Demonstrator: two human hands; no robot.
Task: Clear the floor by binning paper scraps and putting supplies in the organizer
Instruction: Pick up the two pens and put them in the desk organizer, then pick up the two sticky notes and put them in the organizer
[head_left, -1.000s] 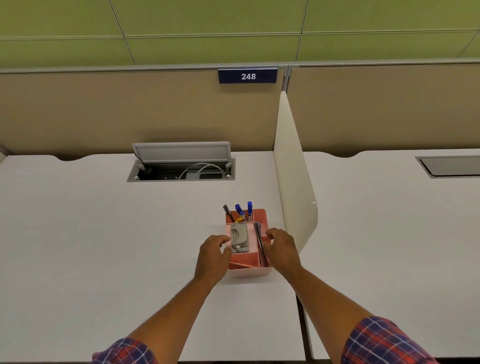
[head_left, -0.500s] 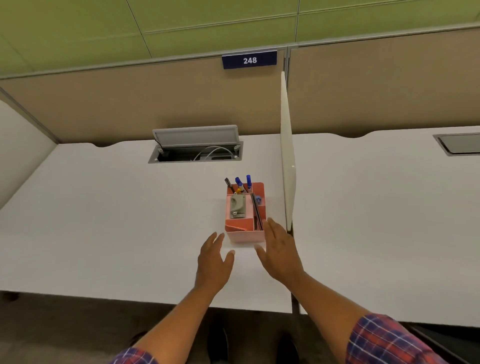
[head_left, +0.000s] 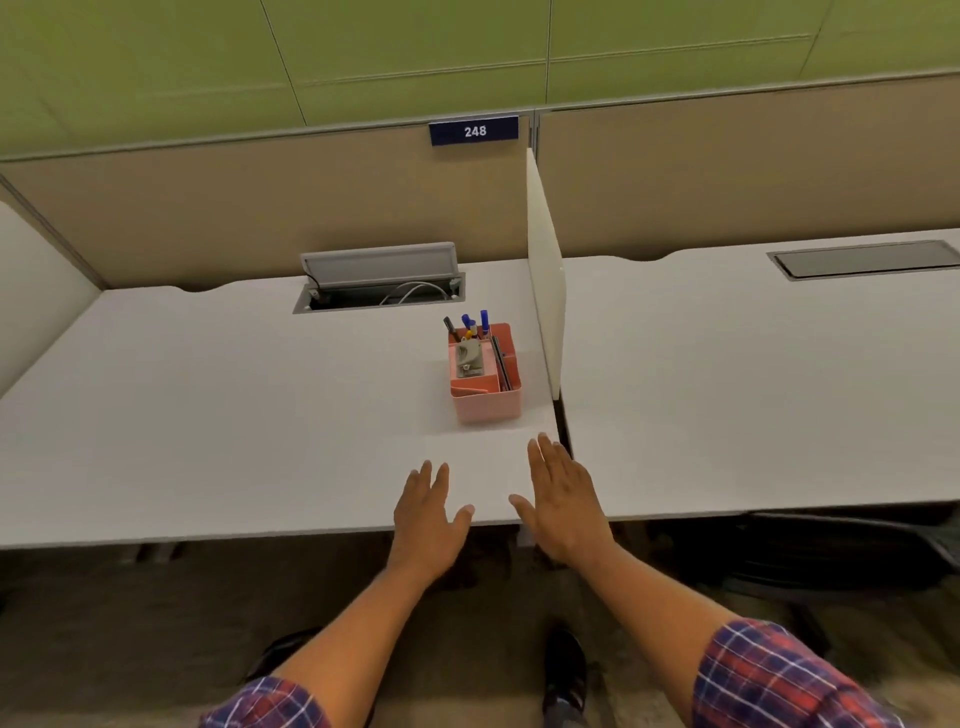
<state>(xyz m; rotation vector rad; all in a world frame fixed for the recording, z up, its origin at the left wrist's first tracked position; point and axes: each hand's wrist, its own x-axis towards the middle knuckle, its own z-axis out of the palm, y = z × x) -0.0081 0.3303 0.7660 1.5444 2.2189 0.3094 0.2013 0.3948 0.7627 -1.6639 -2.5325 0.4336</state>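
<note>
A pink organizer (head_left: 485, 406) stands on the white desk (head_left: 218, 415), close to the white divider panel (head_left: 545, 270). It holds blue-capped pens (head_left: 478, 323) upright at the back, a grey stapler (head_left: 469, 359) and dark thin items along its right side. My left hand (head_left: 426, 517) hovers flat over the desk's front edge, fingers apart, holding nothing. My right hand (head_left: 563, 501) is beside it, also flat and empty. Both hands are well short of the organizer and do not touch it.
An open cable hatch (head_left: 379, 283) with white cables sits at the back of the desk. A second desk (head_left: 753, 389) lies to the right of the divider. Carpeted floor (head_left: 130, 634) shows below, with dark shoes (head_left: 563, 670) and a dark chair base at right.
Both hands let go of the organizer and drew back toward the desk's front edge. The view pulled away, so the floor under the desk now shows.
</note>
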